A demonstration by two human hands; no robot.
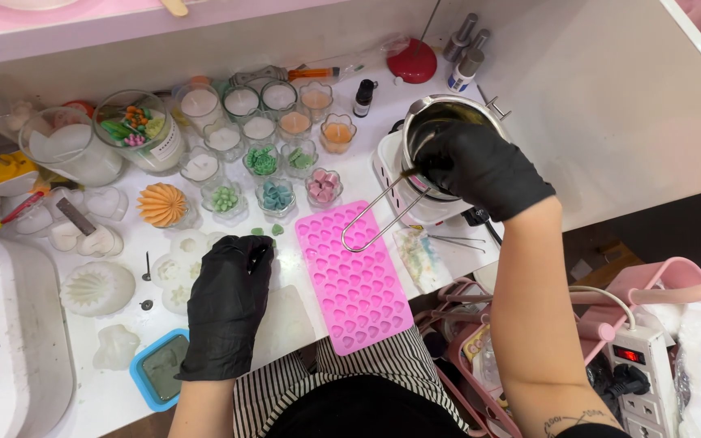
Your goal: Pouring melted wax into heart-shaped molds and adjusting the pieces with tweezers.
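Pitcher (448, 122), a small steel one, sits right of centre in the upper half of the frame, on a white warmer (399, 182); its wire handle (375, 219) sticks out toward lower left, over the mould's top edge. My right hand (480, 166), black-gloved, is draped over the pitcher's near rim, fingers curled down around it; whether the grip is truly tight, I cannot tell, since the glove hides the contact. My left hand (229, 300), also gloved, lies flat and open on the table at lower centre-left, holding nothing, fingertips near a few green wax bits (269, 231). Pink mould (354, 276) lies at centre, just right of that hand, tilted a little; its small heart cavities all look empty, so by my reckoning no pour into it has been made. Done already, judging from the table: glass cups (241, 101) at upper centre are filled with white and peach wax, and small dishes hold green, teal and pink pieces (276, 195). White cast shapes (97, 288) and an orange ribbed one (161, 204) sit at left. Contents of the pitcher are hidden under my hand.
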